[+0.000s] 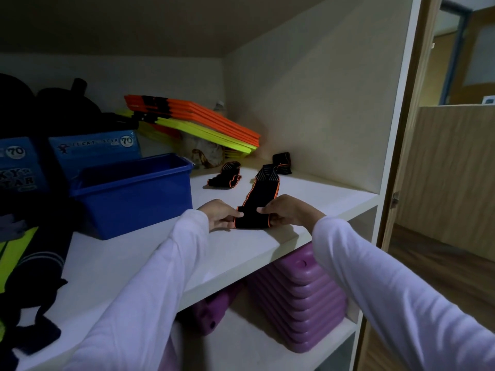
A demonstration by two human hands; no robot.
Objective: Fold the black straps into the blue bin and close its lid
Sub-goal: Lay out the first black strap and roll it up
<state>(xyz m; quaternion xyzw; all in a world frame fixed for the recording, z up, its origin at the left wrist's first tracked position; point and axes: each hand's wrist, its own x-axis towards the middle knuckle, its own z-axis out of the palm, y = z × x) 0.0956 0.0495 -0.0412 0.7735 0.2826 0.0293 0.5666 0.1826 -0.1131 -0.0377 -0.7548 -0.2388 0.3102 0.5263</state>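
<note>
A black strap with orange edging [261, 195] lies stretched out on the white shelf [235, 247], running away from me. My left hand [221, 214] and my right hand [288, 211] pinch its near folded end from either side. A second black strap [226, 175] lies crumpled further back, and a third [281, 161] sits rolled by the right wall. The blue bin [134, 194] stands open to the left of my hands. Its lid is not something I can pick out.
Orange and yellow flat markers [198, 121] are stacked at the back. Blue packets marked 70 [93, 148] stand behind the bin. Dark and yellow clothing [24, 263] hangs at the left. Purple stacked trays [297, 298] sit on the shelf below. A wooden door frame [401, 156] stands at the right.
</note>
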